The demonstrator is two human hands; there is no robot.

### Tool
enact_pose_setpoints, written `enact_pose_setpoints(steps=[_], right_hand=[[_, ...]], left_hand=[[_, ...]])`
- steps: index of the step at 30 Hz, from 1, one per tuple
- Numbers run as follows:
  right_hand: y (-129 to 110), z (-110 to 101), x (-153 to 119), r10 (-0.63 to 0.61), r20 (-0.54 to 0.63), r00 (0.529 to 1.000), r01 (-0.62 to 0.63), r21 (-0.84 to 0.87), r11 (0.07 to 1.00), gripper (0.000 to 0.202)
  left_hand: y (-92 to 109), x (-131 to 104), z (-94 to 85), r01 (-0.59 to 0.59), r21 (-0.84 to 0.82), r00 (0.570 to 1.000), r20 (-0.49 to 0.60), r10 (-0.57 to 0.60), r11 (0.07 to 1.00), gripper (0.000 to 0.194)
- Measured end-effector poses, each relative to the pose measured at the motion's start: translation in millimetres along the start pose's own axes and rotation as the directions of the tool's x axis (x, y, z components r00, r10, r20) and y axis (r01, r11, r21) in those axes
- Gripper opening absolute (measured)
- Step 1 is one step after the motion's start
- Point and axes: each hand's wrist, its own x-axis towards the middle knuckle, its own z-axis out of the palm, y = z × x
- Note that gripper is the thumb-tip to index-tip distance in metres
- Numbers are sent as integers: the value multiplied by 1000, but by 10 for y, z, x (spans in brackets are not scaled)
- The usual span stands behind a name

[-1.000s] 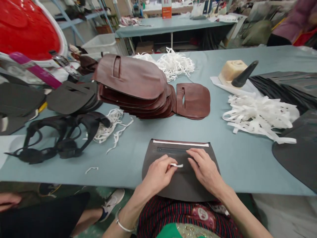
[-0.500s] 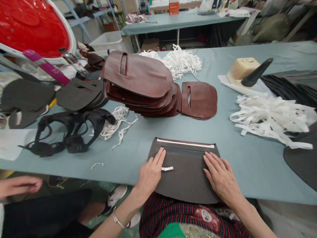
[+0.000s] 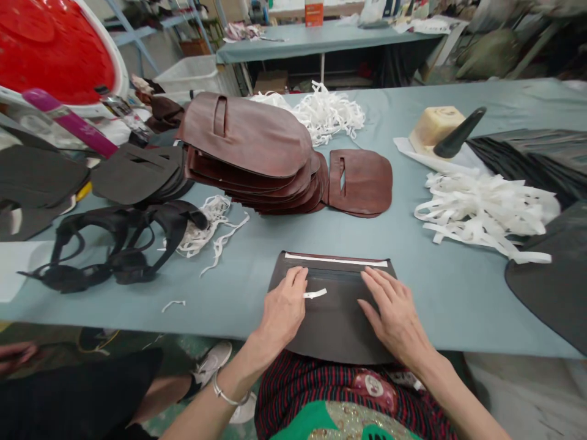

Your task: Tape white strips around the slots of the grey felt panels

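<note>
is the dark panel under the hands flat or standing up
Flat: the dark panel lies broad face up on the table, under the left hand and right hand.

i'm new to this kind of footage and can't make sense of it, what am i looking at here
There's no robot here, just a person's two bare hands, seen by a camera worn on the head, looking forward and down. The left hand and right hand rest on a dark panel at the table's near edge. A short white strip sticks out beside the left hand; I can't tell whether it's gripped. Beyond lie a stack of brown pieces and, to the right, a heap of white ribbons.
</note>
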Motion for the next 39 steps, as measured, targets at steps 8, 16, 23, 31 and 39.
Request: enact_pose_setpoints(steps=[8,16,23,31,39], right_hand=[[-121,-210,210,139,162,977,-204,522,828,21],[219,-227,207,301,521,798,-602,689,403,21],[348,-226,242,395,504,768,-603,777,179,22],[276,-175,246,477,455,752,-574,808,134,25],[51,-249,452,350,462,815,-542,821,177,22]], left_hand=[[173,20,-184,111,-622,907,383,177,775,28],[-159,44,-311,233,-617,829,530,178,752,39],[-364,-46,-202,447,-652,711,675,199,613,41],[-615,-49,-277,381,-464,722,690,56,800,42],[181,316,-365,-6,-562,984,146,106,827,31]])
